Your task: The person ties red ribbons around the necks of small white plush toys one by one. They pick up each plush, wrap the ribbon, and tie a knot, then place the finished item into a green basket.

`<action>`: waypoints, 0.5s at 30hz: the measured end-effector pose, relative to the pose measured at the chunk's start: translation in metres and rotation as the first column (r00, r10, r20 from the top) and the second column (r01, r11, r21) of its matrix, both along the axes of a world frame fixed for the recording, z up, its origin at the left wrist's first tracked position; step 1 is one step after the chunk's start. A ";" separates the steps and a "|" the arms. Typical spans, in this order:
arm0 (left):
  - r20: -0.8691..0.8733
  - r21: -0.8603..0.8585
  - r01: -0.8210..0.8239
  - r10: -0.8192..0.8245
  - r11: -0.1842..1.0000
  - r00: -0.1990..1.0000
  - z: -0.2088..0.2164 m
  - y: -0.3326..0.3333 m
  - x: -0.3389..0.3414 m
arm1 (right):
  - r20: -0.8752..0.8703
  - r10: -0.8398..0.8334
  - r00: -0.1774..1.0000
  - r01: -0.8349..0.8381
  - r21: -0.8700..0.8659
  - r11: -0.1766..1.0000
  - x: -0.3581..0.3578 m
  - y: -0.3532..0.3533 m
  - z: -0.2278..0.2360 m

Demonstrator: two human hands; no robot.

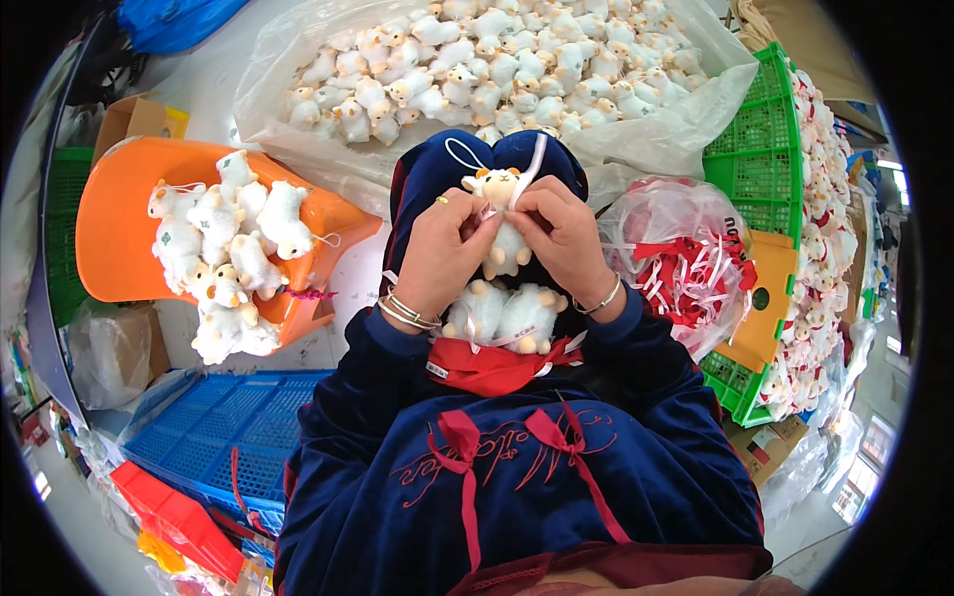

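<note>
Above my lap, a small white plush sheep (507,253) with a cream face and orange horns faces up between my hands. My left hand (452,243) and my right hand (564,230) are both closed in a pinch at its neck. A white ribbon (538,159) runs up from between the fingertips, beside the sheep's head. My fingers partly hide the ribbon at the neck. A thin white hanging loop (463,152) sticks up at the head's left. Two more plush sheep (530,316) lie on my lap against a red cloth piece (477,370) with white ribbon ends.
Ahead, a large pile of plush sheep (497,74) lies on clear plastic sheeting (263,99). An orange chair (119,219) at left carries several sheep. A plastic bag of red pieces with white ribbons (686,278) sits at right, beside a green crate (750,149). Blue crates (229,432) stand at lower left.
</note>
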State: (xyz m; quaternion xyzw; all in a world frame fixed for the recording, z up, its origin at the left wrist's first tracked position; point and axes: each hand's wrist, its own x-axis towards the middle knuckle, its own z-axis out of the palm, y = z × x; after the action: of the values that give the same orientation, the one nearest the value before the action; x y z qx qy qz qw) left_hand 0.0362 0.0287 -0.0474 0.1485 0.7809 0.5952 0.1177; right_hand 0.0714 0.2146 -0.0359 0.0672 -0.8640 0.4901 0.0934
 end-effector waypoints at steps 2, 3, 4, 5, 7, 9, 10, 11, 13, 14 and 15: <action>0.013 0.091 -0.007 0.006 0.996 1.000 -0.003 0.003 0.001 | -0.039 0.016 0.999 -0.016 -0.013 1.000 0.000 0.002 0.000; 0.019 0.135 -0.011 0.009 0.991 1.000 -0.003 0.004 0.001 | -0.006 0.030 1.000 -0.030 -0.045 0.999 0.000 0.004 0.000; 0.047 0.158 -0.007 0.000 0.987 0.999 -0.003 0.004 0.000 | 0.028 0.045 0.999 -0.043 -0.076 0.996 0.000 0.006 0.000; 0.075 0.181 -0.004 -0.010 0.983 0.997 -0.001 0.005 -0.002 | 0.061 0.061 0.996 -0.054 -0.108 0.993 0.000 0.009 0.000; 0.156 0.229 0.011 -0.047 0.973 0.987 0.000 0.007 -0.005 | 0.134 0.084 0.987 -0.045 -0.273 0.961 0.001 0.012 -0.003; 0.260 0.273 0.028 -0.102 0.962 0.960 -0.001 0.007 -0.009 | 0.178 0.108 0.978 -0.030 -0.393 0.919 0.002 0.017 -0.006; 0.295 0.301 0.070 -0.163 0.951 0.942 -0.002 0.003 -0.011 | 0.188 0.116 0.975 -0.024 -0.433 0.901 0.002 0.019 -0.006; 0.279 0.335 0.057 -0.157 0.941 0.947 -0.003 0.004 -0.011 | 0.197 0.125 0.972 -0.017 -0.472 0.881 0.002 0.021 -0.007; 0.248 0.396 0.031 -0.139 0.918 0.959 -0.006 0.006 -0.009 | 0.176 0.159 0.971 -0.067 -0.440 0.895 0.004 0.023 -0.005; 0.244 0.367 0.074 -0.173 0.927 0.954 -0.005 0.005 -0.008 | 0.166 0.177 0.970 -0.092 -0.423 0.901 0.005 0.023 -0.004; 0.241 0.338 0.119 -0.208 0.934 0.948 -0.003 0.002 -0.008 | 0.133 0.179 0.975 -0.118 -0.375 0.920 0.005 0.022 -0.002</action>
State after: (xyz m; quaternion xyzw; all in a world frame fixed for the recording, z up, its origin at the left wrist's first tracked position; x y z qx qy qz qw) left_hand 0.0282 0.0310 -0.0504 0.1473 0.6355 0.7162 0.2482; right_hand 0.0767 0.2371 -0.0382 0.0734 -0.7551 0.6514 -0.0051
